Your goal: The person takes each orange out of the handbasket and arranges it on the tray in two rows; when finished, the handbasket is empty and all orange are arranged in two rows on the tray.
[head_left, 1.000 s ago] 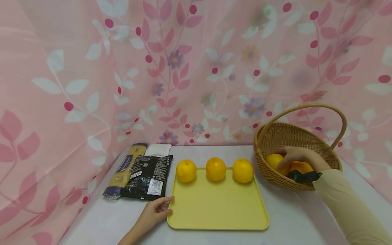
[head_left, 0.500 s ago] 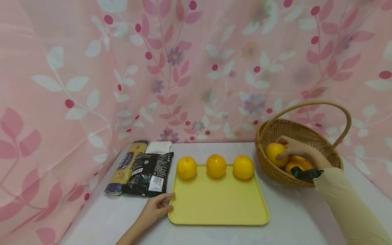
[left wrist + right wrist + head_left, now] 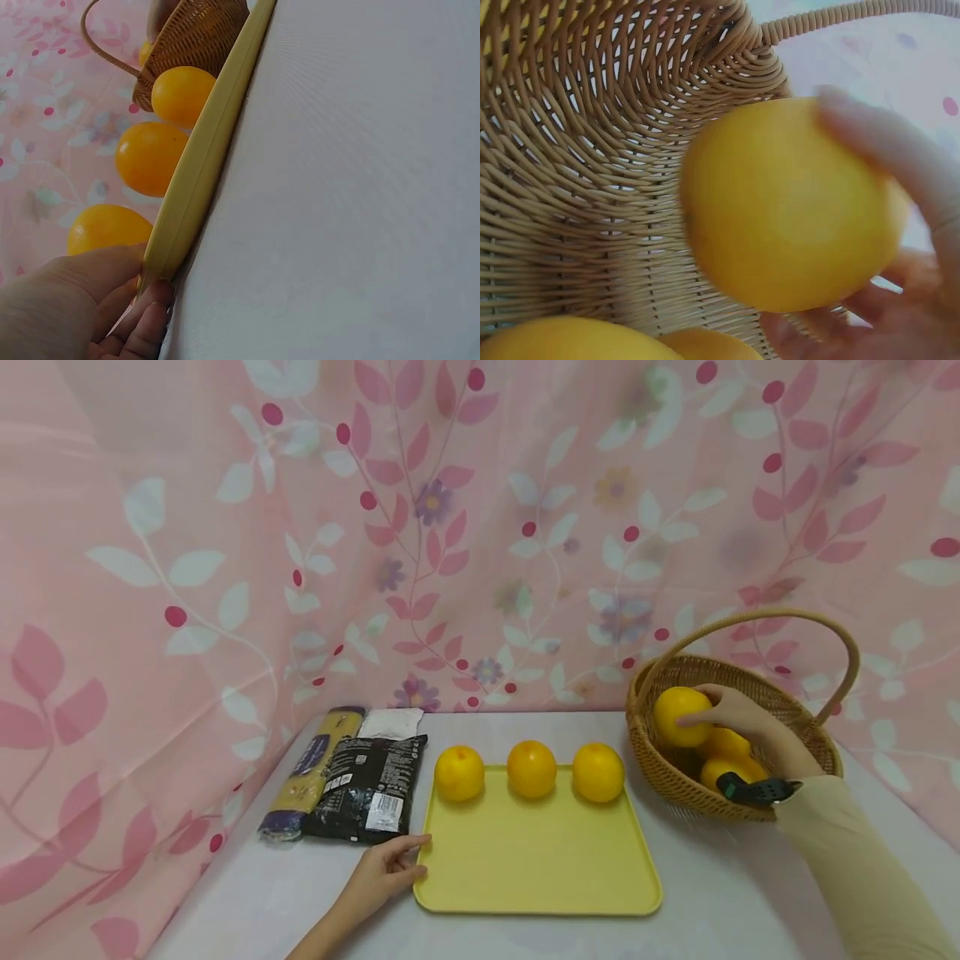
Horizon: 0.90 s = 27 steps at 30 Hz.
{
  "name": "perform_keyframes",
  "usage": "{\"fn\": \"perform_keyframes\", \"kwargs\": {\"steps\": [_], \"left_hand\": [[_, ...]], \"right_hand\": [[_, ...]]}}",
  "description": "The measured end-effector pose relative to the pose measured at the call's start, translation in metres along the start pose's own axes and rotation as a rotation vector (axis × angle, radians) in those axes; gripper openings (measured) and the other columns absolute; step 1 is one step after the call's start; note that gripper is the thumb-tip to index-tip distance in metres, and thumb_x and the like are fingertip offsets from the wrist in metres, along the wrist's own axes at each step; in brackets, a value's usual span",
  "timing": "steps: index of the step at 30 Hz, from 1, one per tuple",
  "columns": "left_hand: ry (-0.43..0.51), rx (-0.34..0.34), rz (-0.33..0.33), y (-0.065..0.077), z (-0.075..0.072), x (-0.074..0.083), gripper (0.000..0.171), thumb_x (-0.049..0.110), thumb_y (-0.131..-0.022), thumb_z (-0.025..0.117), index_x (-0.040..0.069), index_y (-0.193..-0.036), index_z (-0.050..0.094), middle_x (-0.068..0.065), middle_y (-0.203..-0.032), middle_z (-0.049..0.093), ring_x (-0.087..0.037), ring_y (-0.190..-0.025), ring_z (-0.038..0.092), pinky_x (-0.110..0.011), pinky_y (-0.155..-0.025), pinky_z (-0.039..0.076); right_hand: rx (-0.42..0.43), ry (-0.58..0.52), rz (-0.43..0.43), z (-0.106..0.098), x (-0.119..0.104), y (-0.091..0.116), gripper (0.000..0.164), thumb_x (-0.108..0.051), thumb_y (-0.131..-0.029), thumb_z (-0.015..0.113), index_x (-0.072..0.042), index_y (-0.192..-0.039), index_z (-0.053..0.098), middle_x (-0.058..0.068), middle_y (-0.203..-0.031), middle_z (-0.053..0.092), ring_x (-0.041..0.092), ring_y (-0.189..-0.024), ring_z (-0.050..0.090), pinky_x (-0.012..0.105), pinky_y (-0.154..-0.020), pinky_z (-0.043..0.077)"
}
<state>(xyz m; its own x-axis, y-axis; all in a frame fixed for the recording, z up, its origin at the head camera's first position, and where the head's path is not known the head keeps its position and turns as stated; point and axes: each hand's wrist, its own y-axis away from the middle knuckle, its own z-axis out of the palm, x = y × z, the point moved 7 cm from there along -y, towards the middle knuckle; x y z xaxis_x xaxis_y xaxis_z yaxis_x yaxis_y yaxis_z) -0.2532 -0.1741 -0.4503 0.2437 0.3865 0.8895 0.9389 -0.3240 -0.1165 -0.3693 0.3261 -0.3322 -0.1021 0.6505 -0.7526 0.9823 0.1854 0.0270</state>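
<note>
My right hand point(image 3: 738, 714) holds an orange point(image 3: 682, 717) inside the wicker basket point(image 3: 832, 752), its fingers and thumb around the fruit. In the right wrist view, this orange point(image 3: 787, 206) is raised over other oranges point(image 3: 570, 341) at the basket's bottom. My left hand point(image 3: 378, 877) pinches the left edge of a yellow tray point(image 3: 540, 860); the left wrist view has its fingers point(image 3: 112, 270) at the tray's rim point(image 3: 199, 172). Three oranges stand in a row along the tray's far edge: a left one point(image 3: 459, 773), a middle one point(image 3: 532, 769) and a right one point(image 3: 597, 772).
Left of the tray lie a black packet point(image 3: 367, 789), a yellow and purple package point(image 3: 315, 772) and a white packet point(image 3: 392, 724). The basket's tall handle point(image 3: 780, 612) arches above my right hand. A pink floral curtain point(image 3: 480, 535) hangs behind the white table point(image 3: 360, 935).
My right hand has taken hold of an orange in the basket and raised it, uncovering others below. The left hand stays at the tray's edge.
</note>
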Motion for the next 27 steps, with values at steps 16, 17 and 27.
{"fn": "perform_keyframes", "kwargs": {"steps": [16,17,27], "left_hand": [[-0.003,-0.009,-0.001,-0.001,0.000,0.002,0.043,0.015,-0.078,0.069,0.000,-0.117,0.058,-0.005,-0.076,0.059,-0.010,-0.061,0.051,-0.023,-0.053,0.044],[-0.004,-0.009,0.001,-0.001,0.000,0.002,0.043,0.015,-0.078,0.069,0.000,-0.117,0.058,-0.005,-0.076,0.059,-0.010,-0.061,0.051,-0.023,-0.053,0.045],[0.035,-0.014,0.025,-0.001,0.001,0.005,0.043,0.008,-0.078,0.068,-0.005,-0.117,0.056,-0.007,-0.079,0.060,-0.010,-0.062,0.053,-0.023,-0.055,0.046]], "right_hand": [[0.062,-0.214,-0.027,-0.012,-0.030,0.013,0.077,-0.028,-0.083,0.065,-0.002,-0.140,0.020,0.021,-0.123,0.039,0.021,-0.092,0.050,0.031,-0.075,0.046],[0.071,-0.213,-0.033,-0.012,-0.032,0.015,0.077,-0.028,-0.083,0.065,-0.002,-0.140,0.021,0.021,-0.123,0.039,0.022,-0.092,0.050,0.032,-0.075,0.046],[0.101,-0.217,-0.101,-0.007,-0.051,0.035,0.068,-0.026,-0.084,0.064,-0.008,-0.140,0.029,0.007,-0.115,0.051,0.020,-0.092,0.053,0.031,-0.075,0.047]]}}
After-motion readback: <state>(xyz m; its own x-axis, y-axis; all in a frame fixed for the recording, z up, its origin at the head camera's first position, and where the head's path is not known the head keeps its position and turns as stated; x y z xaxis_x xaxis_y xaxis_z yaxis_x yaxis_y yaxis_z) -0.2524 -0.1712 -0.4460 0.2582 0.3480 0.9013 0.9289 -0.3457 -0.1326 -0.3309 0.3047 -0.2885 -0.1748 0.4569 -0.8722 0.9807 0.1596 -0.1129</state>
